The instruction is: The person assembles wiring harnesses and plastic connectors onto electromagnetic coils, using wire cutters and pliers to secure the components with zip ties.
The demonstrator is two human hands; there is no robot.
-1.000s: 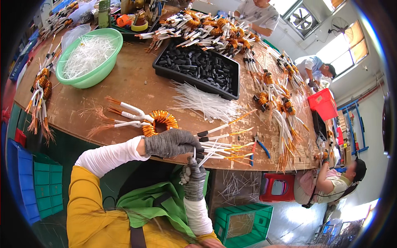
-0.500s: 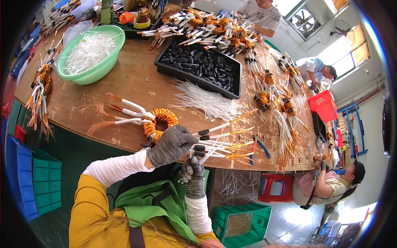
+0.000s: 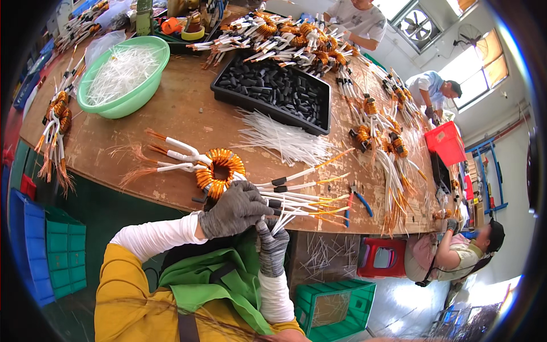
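Note:
A toroidal coil (image 3: 221, 171) wound with orange-copper wire lies near the table's front edge. White-sleeved leads with frayed copper ends (image 3: 165, 159) spread to its left; other white leads with orange tips (image 3: 325, 205) run right, several carrying black sleeves (image 3: 279, 189). My left hand (image 3: 235, 210), in a grey glove, is closed at the base of the right-hand leads, its fingertips pinching a white-sleeved lead. Just below, my gloved right hand (image 3: 272, 245) is closed around a small bunch of thin white tubes (image 3: 286, 219). The fingertips of both hands nearly meet, and what lies between them is partly hidden.
Beyond the coil are loose white tubes (image 3: 282, 138), a black tray (image 3: 272, 94) of black sleeves and a green basin (image 3: 128, 80) of white tubes. Pliers (image 3: 361, 202) lie right of the leads. Finished-looking coils (image 3: 307, 40) are piled behind. Co-workers (image 3: 450, 251) sit at right.
My right hand has risen slightly toward my left fingertips, and the white tubes in it have tilted farther right. My left hand has shifted a little; the coil stays in place.

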